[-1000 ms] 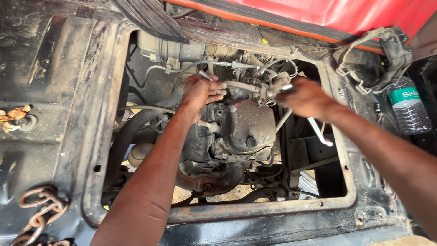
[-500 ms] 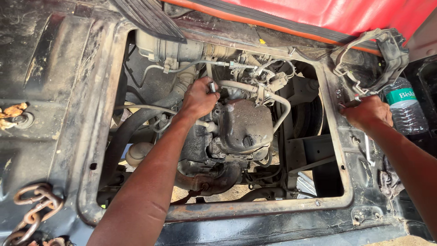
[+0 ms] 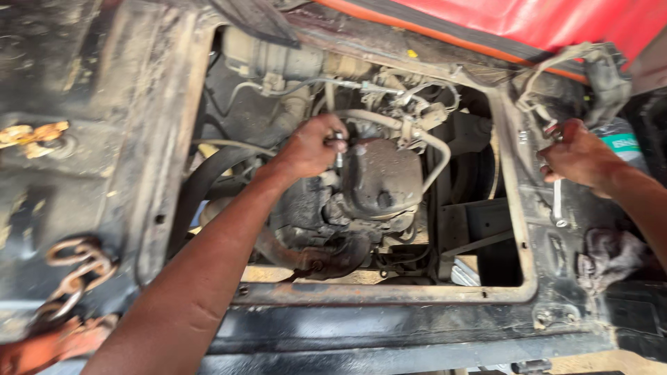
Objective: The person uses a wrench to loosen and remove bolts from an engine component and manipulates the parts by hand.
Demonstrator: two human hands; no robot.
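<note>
While the engine (image 3: 379,184) sits low in the open bay, a small metal tool (image 3: 338,149) is gripped in the closed left hand (image 3: 309,147) at its top. Far right, a wrench (image 3: 557,201) on the bay frame (image 3: 517,229) is gripped by the closed right hand (image 3: 578,156).

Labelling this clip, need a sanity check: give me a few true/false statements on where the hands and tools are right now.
1. The left hand grips a small metal tool over the engine. True.
2. The right hand is inside the engine opening. False: it is over the right frame edge.
3. A wrench hangs below the right hand. True.
4. A rusty chain lies at the right. False: it lies at the lower left.
</note>
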